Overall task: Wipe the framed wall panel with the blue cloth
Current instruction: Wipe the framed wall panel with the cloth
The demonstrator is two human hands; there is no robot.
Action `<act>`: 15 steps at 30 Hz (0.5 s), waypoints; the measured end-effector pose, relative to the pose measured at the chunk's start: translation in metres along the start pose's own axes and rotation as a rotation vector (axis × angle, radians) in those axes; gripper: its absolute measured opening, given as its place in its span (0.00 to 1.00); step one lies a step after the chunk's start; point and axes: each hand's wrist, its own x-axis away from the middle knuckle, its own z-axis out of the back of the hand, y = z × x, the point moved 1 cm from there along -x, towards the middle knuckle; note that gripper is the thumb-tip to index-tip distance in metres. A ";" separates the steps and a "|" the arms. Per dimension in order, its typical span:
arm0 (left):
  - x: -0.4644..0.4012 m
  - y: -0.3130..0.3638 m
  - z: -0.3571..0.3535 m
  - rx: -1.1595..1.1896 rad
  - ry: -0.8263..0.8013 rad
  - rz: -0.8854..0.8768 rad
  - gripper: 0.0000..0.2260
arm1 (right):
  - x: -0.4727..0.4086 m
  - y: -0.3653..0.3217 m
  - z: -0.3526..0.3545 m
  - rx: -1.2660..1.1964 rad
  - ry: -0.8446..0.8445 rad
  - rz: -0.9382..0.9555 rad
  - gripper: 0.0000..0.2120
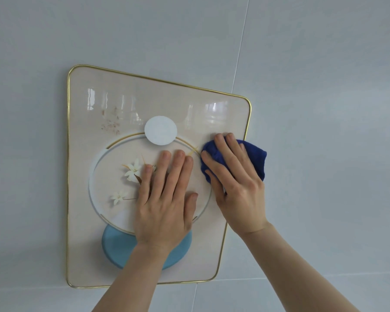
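A glossy cream wall panel [88, 244] with a thin gold frame hangs on the tiled wall; it carries a ring design, white flowers, a white disc and a pale blue oval. My left hand [164, 199] lies flat on the panel's middle, fingers spread, holding nothing. My right hand [236, 183] presses a dark blue cloth [256, 157] against the panel near its right edge, about halfway up. The cloth sticks out past the frame on the right. Brownish smudges [110, 122] show on the upper left of the panel.
Pale grey-blue wall tiles [324, 86] surround the panel, with thin grout lines running up at the right and across below the frame. Window reflections glint along the panel's upper part.
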 end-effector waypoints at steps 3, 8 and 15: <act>0.000 0.000 0.000 0.000 -0.006 -0.004 0.29 | 0.001 0.000 0.006 0.029 -0.010 0.002 0.15; -0.001 0.000 0.001 0.017 -0.010 -0.002 0.28 | 0.009 0.000 0.016 0.084 -0.021 0.006 0.14; -0.003 0.000 0.014 0.082 -0.076 0.007 0.28 | 0.015 -0.002 0.032 0.165 -0.070 0.021 0.12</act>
